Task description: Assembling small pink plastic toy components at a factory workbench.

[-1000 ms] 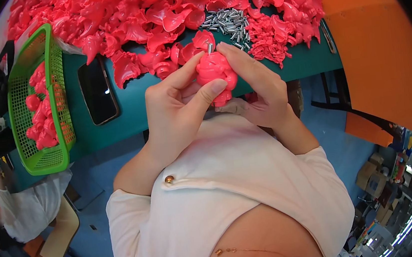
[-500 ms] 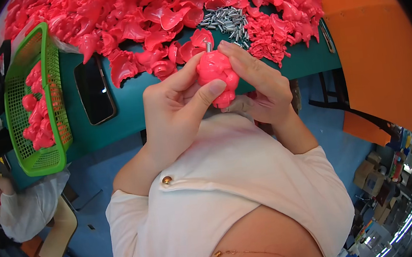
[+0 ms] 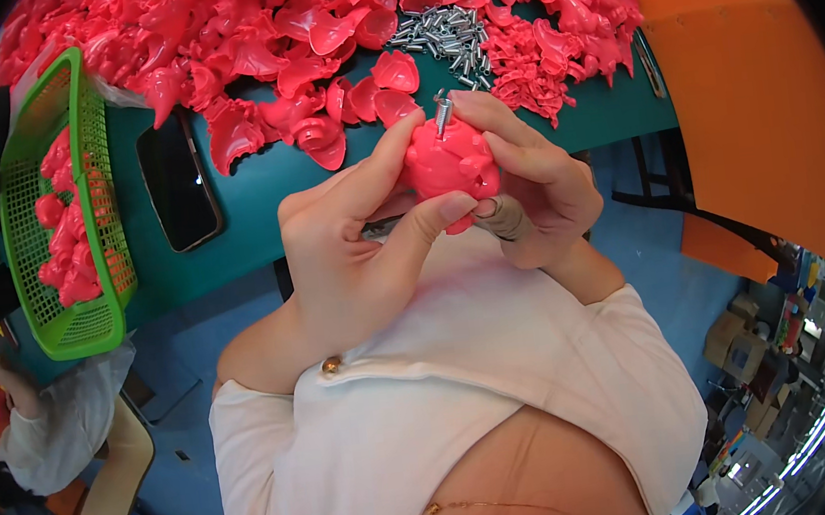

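Both my hands hold one glossy pink plastic figure (image 3: 451, 161) in front of my body, just off the table's near edge. My left hand (image 3: 354, 223) grips its left side, thumb across the lower front. My right hand (image 3: 537, 179) has its fingers curled round the right side, partly hidden behind it. A metal spring (image 3: 443, 114) stands up out of the figure's top, close to my right fingertips. Beyond my hands lie a heap of similar springs (image 3: 445, 41), large pink shell pieces (image 3: 328, 27) and a pile of small pink parts (image 3: 528, 64).
A green basket (image 3: 105, 204) with several pink figures (image 3: 68, 233) stands at the left of the green table (image 3: 262, 208). A black phone (image 3: 179, 186) lies beside it. An orange panel (image 3: 738, 103) rises at the right. Another person's sleeve (image 3: 63, 420) shows at lower left.
The figure has turned and tilted in my hands and sits slightly lower and to the right. More of the spring now shows at its top.
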`<state>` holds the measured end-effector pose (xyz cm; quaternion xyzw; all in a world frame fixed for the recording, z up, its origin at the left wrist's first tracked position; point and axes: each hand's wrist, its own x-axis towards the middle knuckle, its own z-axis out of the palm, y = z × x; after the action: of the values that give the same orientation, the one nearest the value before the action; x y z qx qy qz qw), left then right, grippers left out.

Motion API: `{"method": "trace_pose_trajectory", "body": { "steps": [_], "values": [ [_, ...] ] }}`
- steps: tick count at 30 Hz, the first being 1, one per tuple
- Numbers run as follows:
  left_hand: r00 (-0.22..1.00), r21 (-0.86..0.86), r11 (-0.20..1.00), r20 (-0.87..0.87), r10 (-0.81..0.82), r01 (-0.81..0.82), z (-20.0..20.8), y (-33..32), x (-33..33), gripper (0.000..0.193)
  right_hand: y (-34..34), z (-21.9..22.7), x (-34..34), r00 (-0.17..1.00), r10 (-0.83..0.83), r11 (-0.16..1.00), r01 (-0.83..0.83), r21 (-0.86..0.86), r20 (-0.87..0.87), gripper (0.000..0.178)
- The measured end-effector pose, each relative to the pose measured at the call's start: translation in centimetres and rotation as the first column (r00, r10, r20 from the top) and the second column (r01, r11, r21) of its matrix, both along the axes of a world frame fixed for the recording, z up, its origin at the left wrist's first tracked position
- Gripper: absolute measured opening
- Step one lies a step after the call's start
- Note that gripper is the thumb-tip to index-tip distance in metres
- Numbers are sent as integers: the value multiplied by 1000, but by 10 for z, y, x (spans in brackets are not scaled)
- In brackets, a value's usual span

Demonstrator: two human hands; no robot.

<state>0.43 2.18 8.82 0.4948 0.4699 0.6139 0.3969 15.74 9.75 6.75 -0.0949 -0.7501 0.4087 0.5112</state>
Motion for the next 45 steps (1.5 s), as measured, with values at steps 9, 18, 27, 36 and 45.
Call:
{"method": "trace_pose_trajectory", "body": {
  "steps": [9, 18, 27, 36, 45],
  "values": [
    [977, 126, 990, -192, 93, -69, 5, -3, 2, 51, -5, -5, -3, 995, 58, 995, -64, -78, -86, 41],
    [951, 111, 993, -302, 63, -30, 9, -7, 0, 53, -3, -17, -8, 985, 92, 993, -101, -60, -143, 41],
    [968, 117, 990, -228, 109, -85, -2, 1, 3, 55, -5, -29, -13, 985, 54, 987, -79, -143, -167, 40],
    [997, -181, 982, 60, -45, 55, -80, 5, -2, 55, -4, -36, 7, 952, 88, 847, 83, -525, 293, 38],
    [834, 147, 989, -547, 71, 11, -93, -4, -6, 58, -11, -51, 0, 885, -25, 977, 119, -174, 465, 37]
  ]
}}
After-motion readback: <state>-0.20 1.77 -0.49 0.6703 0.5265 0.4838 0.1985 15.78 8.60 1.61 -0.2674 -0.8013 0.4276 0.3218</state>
